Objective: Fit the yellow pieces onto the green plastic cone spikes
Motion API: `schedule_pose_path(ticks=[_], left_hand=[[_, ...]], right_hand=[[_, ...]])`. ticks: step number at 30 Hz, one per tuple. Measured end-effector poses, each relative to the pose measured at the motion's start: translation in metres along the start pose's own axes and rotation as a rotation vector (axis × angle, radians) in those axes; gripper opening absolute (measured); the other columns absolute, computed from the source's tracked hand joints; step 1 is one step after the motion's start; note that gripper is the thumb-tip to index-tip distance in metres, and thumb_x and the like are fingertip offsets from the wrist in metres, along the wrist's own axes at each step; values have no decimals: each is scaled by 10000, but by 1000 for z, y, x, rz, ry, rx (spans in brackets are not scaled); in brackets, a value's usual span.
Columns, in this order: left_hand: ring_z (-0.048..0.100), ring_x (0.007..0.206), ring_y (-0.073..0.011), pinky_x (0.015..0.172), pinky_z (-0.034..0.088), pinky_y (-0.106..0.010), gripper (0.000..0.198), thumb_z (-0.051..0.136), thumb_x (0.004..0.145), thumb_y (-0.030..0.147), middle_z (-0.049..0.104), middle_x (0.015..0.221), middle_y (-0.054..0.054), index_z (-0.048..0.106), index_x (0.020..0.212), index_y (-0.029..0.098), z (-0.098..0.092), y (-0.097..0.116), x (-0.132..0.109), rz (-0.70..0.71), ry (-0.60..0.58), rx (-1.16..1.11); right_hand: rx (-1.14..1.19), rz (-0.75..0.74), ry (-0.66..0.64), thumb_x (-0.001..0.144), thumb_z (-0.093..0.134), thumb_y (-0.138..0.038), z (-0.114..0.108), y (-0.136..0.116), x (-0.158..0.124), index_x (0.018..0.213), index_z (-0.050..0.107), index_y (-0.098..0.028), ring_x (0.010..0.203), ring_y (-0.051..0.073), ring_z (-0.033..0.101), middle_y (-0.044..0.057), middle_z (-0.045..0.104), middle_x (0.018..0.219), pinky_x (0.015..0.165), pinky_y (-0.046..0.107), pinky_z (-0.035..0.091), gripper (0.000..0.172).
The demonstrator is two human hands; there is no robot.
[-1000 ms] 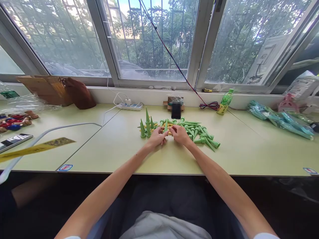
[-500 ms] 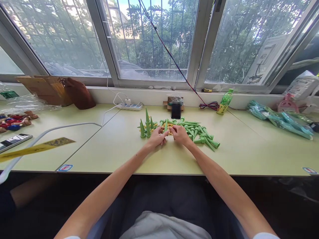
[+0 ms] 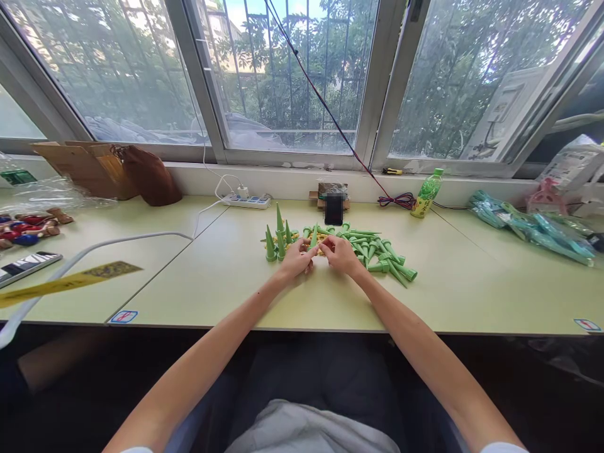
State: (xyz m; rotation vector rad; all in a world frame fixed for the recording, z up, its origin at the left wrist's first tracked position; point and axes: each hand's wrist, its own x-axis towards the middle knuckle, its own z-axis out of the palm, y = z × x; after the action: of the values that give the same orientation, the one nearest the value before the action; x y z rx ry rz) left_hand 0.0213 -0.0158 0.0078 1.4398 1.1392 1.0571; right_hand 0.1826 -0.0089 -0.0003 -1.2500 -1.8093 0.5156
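Windows (image 3: 287,94) face the bench (image 3: 202,277), where my left fingers (image 3: 311,253) hold a green spike (image 3: 314,235), best kept steady; whether my right fingers (image 3: 327,245) grip anything, I can't tell.

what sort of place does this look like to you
Probably a workroom for light handwork: a long, pale worktable bears a loose pile of green plastic spikes, with a power strip toward its back.

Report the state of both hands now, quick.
Left hand: closed, holding a green cone tip up.
Right hand: close beside that green cone; whether it is pinching something small can't be told.
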Motion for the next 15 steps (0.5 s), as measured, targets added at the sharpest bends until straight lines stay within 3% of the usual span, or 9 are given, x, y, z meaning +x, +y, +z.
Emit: schedule_pose_path(ticks=[7,15], left_hand=[[515,399,-61,357,374,-212,318,713,884,334,614,773,4,541,1068,141,0,1,-2,-1,-17,3],[511,400,-57,360,362,-205,338,731,865,362,611,749,14,526,1035,154,0,5,-4,-23,-29,-14]], right_hand=[[-40,6,1,927,517,-354,0,1,0,707,570,-191,572,147,526,-9,564,534,645,268,392,278],[-49,8,-14,955,470,-375,-1,-2,1,613,493,-205,610,155,545,10,555,531,655,267,388,382]])
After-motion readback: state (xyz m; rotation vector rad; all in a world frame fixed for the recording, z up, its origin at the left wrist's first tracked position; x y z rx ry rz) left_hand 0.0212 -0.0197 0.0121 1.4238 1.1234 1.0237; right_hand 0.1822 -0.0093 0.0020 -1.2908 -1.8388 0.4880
